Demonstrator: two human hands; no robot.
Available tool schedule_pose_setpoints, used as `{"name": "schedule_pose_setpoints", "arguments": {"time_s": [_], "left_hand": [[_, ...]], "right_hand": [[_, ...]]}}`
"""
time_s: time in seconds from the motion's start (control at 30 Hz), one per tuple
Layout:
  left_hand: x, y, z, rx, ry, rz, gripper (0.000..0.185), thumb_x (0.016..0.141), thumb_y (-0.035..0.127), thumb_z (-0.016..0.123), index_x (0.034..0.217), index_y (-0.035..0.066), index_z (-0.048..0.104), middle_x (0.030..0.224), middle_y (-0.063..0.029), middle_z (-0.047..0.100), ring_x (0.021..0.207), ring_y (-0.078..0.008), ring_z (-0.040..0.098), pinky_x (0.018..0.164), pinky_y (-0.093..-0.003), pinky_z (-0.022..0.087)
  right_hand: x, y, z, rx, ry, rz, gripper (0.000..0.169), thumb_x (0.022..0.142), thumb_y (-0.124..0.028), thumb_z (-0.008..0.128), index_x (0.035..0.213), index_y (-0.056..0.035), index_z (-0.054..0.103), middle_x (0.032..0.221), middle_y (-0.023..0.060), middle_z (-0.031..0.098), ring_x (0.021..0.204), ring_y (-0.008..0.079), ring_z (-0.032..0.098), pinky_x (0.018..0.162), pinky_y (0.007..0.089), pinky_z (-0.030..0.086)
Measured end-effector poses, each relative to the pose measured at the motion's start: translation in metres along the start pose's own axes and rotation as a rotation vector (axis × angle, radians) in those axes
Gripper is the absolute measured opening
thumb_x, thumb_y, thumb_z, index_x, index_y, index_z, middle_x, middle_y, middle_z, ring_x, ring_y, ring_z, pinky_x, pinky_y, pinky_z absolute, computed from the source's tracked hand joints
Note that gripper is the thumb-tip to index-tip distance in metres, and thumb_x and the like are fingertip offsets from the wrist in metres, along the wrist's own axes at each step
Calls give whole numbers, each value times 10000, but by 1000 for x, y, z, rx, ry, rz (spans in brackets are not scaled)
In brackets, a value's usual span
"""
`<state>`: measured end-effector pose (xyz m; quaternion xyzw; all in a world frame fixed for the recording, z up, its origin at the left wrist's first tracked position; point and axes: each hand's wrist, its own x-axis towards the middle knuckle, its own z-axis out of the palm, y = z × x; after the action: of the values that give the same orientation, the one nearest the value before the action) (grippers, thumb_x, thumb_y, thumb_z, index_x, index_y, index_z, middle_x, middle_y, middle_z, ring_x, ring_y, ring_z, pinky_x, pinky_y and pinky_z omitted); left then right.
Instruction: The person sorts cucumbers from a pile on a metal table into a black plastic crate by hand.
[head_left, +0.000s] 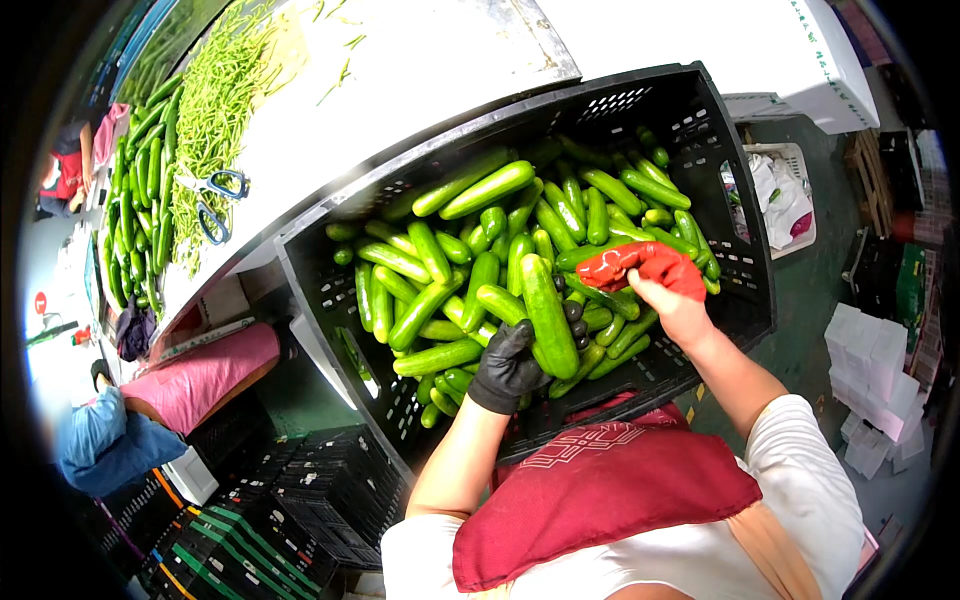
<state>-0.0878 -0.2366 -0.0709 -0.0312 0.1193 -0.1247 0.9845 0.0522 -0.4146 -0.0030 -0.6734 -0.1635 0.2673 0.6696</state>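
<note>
My left hand (511, 367), in a black glove, is wrapped around a large green cucumber (546, 311). Its dark fingertips show along the cucumber's far side. To the right, my right hand (649, 274) wears a red glove, with the thumb looking bare. Its fingers are curled over the cucumbers, and whether they grip one is hidden. Both hands are above a black plastic crate (739, 225) holding many more cucumbers (431, 306), lying at all angles.
A white worktable (420, 67) borders the crate, bearing green beans (225, 90), cucumbers (142, 195) and blue-handled scissors (217, 199). A white basket (808, 232) stands on the floor. Folded black crates (330, 487) are stacked lower left, near a person's blue sleeve (112, 442).
</note>
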Motion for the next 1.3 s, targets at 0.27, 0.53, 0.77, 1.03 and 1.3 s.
{"name": "schedule_pose_setpoints", "arguments": {"time_s": [0.27, 0.53, 0.77, 1.03, 1.3], "left_hand": [[1, 4, 9, 340, 187, 68, 716, 830, 153, 681, 1435, 82, 304, 1307, -157, 509, 1217, -319, 490, 1050, -471, 380], [-4, 7, 5, 114, 161, 112, 612, 860, 172, 665, 1379, 68, 360, 1216, -160, 536, 1098, -301, 554, 969, -450, 452], [-14, 31, 30, 793, 527, 234, 568, 779, 63, 659, 1303, -1, 448, 1197, -123, 572, 1066, -233, 580, 927, -372, 471], [-7, 20, 21, 659, 474, 151, 536, 815, 54, 649, 1314, 13, 455, 1195, -116, 586, 1070, -237, 588, 926, -377, 476], [2, 19, 26, 499, 452, 118, 518, 843, 48, 629, 1329, 19, 449, 1223, -109, 573, 1099, -254, 577, 940, -399, 475]], "right_hand": [[36, 34, -26, 177, -19, 192, 201, 940, -43, 460, 1087, 24, 580, 1102, 171, 646, 1006, 256, 645, 868, 358, 520], [143, 151, -100, -336, 215, -13, 238, 777, -17, 550, 982, -29, 670, 955, 100, 688, 932, 215, 655, 834, 322, 502], [207, 165, -73, -1120, -343, 32, 291, 813, -285, 575, 1002, -79, 655, 977, 147, 665, 873, 304, 636, 775, 384, 490], [131, 70, -66, 439, -606, 653, 384, 924, -170, 576, 1274, -22, 520, 1198, 108, 619, 1080, 206, 602, 962, 362, 466], [82, 62, -54, 971, -547, 636, 418, 938, -137, 535, 1313, 21, 439, 1228, 214, 574, 1134, 323, 578, 957, 455, 481]]}}
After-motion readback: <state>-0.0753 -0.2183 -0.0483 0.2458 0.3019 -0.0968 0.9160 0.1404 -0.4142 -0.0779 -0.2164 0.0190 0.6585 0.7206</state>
